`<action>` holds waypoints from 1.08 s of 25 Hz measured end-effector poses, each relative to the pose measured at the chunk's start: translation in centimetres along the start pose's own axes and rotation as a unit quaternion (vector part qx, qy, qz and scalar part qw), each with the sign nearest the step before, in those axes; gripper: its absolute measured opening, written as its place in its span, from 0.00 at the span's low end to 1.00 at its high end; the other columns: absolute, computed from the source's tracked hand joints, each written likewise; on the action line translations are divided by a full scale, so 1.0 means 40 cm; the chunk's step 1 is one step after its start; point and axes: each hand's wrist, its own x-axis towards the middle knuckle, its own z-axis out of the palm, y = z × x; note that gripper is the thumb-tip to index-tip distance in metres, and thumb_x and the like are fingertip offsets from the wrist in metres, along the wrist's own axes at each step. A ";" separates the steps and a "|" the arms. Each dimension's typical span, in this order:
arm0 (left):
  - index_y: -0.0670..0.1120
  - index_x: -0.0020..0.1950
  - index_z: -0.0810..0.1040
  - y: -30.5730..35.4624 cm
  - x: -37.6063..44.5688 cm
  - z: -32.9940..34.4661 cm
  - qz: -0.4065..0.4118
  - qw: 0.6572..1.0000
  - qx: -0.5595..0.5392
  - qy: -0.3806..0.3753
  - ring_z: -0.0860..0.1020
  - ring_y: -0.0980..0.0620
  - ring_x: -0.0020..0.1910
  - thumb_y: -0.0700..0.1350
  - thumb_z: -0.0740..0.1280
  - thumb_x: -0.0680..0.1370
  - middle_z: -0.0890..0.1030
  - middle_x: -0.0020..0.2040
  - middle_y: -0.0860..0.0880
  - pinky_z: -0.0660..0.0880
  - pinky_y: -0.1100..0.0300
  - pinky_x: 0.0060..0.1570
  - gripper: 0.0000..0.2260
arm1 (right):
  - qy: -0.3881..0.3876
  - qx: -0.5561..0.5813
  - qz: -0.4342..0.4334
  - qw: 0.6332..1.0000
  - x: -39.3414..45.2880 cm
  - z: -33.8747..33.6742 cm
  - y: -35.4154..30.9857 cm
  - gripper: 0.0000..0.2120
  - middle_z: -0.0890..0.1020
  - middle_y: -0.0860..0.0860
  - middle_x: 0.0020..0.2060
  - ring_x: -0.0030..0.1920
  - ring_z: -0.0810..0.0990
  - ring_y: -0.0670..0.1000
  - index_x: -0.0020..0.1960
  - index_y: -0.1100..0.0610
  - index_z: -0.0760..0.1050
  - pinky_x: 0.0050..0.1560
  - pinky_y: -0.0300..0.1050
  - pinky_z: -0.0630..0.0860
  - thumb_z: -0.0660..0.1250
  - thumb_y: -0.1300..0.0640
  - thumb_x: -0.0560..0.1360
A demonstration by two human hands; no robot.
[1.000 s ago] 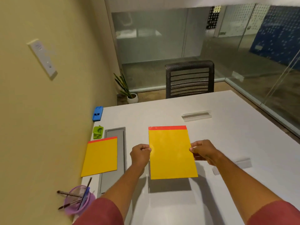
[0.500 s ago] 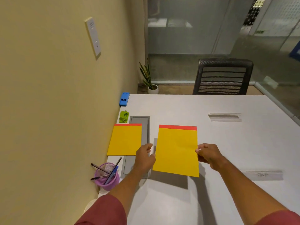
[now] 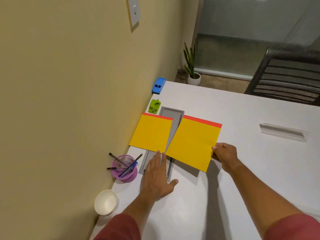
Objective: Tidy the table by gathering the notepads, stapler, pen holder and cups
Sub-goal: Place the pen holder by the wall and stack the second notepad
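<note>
Head view: we are seeing 2 yellow notepads with red top strips on the white desk (image 3: 242,170). The left notepad (image 3: 152,134) is lying flat by the wall, partly covering a grey cable tray (image 3: 171,115) set in the desk. The right notepad (image 3: 194,144) is tilting, its near edge raised off the desk and casting a shadow below.

The right hand (image 3: 225,155) is pinching the right notepad at its near right edge, thumb on top. The left hand (image 3: 158,177) is lying spread and flat, fingers straight, over the tray; its fingertips are reaching the near edge of the left notepad, just beside the other pad's corner.

A purple mesh pen holder (image 3: 125,168) with several pens is standing near the wall, left of the left hand. A white paper cup (image 3: 105,202) is sitting closer to us at the desk's edge. A green stapler (image 3: 154,106) is lying just beyond the left notepad, and a blue object (image 3: 158,85) is sitting farther back. A potted plant (image 3: 193,73) and a black mesh chair (image 3: 285,78) are standing beyond the desk.
</note>
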 end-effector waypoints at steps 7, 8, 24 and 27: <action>0.47 0.79 0.36 -0.026 -0.022 0.027 -0.035 0.999 0.026 0.012 0.40 0.47 0.79 0.70 0.60 0.71 0.35 0.79 0.48 0.41 0.55 0.76 0.50 | -0.061 -0.042 0.003 0.997 0.085 0.158 -0.006 0.12 0.76 0.57 0.39 0.39 0.76 0.56 0.36 0.60 0.75 0.44 0.51 0.78 0.65 0.71 0.76; 0.47 0.80 0.37 -0.028 -0.025 0.027 -0.035 0.999 0.028 0.016 0.40 0.47 0.80 0.70 0.60 0.71 0.37 0.80 0.47 0.42 0.54 0.77 0.50 | -0.066 -0.041 0.006 0.997 0.094 0.182 -0.005 0.11 0.78 0.58 0.41 0.41 0.77 0.57 0.37 0.60 0.76 0.47 0.53 0.79 0.65 0.70 0.76; 0.49 0.80 0.37 -0.077 -0.018 0.040 -0.084 0.995 0.045 0.016 0.42 0.48 0.80 0.72 0.61 0.70 0.39 0.81 0.49 0.49 0.51 0.78 0.51 | -0.083 -0.072 0.036 0.993 0.116 0.441 -0.005 0.11 0.81 0.62 0.46 0.44 0.81 0.58 0.35 0.58 0.77 0.54 0.57 0.81 0.70 0.69 0.74; 0.49 0.80 0.36 -0.083 -0.022 0.039 -0.085 0.996 0.035 0.018 0.41 0.49 0.80 0.71 0.61 0.70 0.38 0.81 0.49 0.49 0.51 0.78 0.51 | -0.082 -0.083 0.037 0.992 0.118 0.470 -0.009 0.07 0.82 0.66 0.50 0.46 0.83 0.61 0.39 0.61 0.79 0.50 0.54 0.82 0.69 0.69 0.75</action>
